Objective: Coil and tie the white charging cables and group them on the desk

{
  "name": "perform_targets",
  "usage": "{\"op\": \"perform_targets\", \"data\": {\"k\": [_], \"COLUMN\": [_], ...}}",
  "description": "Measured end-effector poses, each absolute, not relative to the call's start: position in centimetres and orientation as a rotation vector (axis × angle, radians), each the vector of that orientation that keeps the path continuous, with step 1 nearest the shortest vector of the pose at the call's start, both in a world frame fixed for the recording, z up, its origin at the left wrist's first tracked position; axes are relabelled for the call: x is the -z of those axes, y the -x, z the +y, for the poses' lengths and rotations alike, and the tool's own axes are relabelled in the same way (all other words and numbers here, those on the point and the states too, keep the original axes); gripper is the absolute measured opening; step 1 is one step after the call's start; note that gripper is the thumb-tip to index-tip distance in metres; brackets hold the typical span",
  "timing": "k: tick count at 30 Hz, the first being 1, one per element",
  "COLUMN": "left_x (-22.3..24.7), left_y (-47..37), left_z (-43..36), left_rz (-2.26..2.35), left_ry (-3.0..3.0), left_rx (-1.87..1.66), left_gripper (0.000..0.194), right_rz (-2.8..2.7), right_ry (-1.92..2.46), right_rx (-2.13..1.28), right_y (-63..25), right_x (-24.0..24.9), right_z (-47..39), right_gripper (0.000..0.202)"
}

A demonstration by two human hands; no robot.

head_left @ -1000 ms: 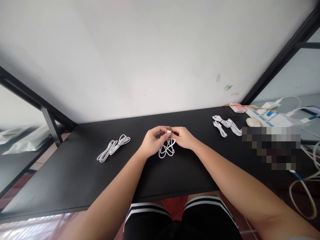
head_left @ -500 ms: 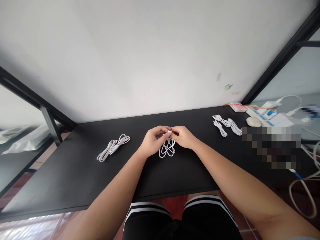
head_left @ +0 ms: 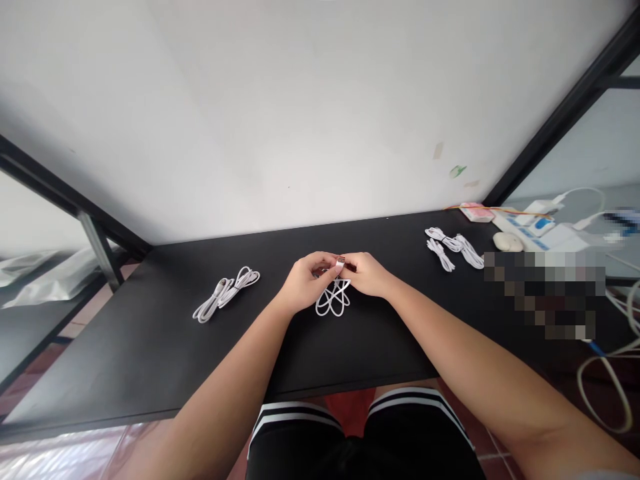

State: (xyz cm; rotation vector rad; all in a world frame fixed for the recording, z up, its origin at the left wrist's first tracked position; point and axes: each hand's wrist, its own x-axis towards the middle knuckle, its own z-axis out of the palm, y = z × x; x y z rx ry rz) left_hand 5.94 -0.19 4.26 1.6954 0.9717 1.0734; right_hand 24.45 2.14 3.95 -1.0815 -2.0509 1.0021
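Note:
Over the middle of the black table (head_left: pixel 350 360), a white USB cable (head_left: pixel 333 304) hangs in crossed loops below my fingertips. Its metal plug end points up between both hands. My left hand (head_left: pixel 313 279) is closed, thumb and fingers pinching the plug from the left. From the other side, my right hand (head_left: pixel 367 273) is closed on the same cable, with its fingertips partly hidden behind the plug. Off to the left lies a tied bundle of white cable (head_left: pixel 227 293), apart from my hands.
Several bundled white cables (head_left: pixel 454 245) lie at the right. Beyond them are a white computer mouse (head_left: pixel 508 242), a pink-and-white box (head_left: pixel 477 212) and a power strip (head_left: pixel 523 230) with plugs in it. A white wall (head_left: pixel 290 120) rises behind the table.
The plug has tilted slightly between my fingertips, and the loops beneath have shifted a little to the left. Both hands keep their hold in nearly the same place.

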Motion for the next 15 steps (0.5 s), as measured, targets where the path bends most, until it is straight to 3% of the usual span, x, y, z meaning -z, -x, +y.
{"op": "perform_targets", "data": {"k": [15], "left_x": [-4.38], "left_y": [-5.87], "left_z": [-0.25], "left_rz": [1.095], "left_ry": [-1.788], "left_rx": [-1.024], "left_gripper": [0.023], "right_rz": [-2.091], "right_ry": [1.136], "right_rx": [-1.005], "right_y": [-24.41], "right_x": [-4.12], "right_z": [2.02], "right_gripper": [0.020]}}
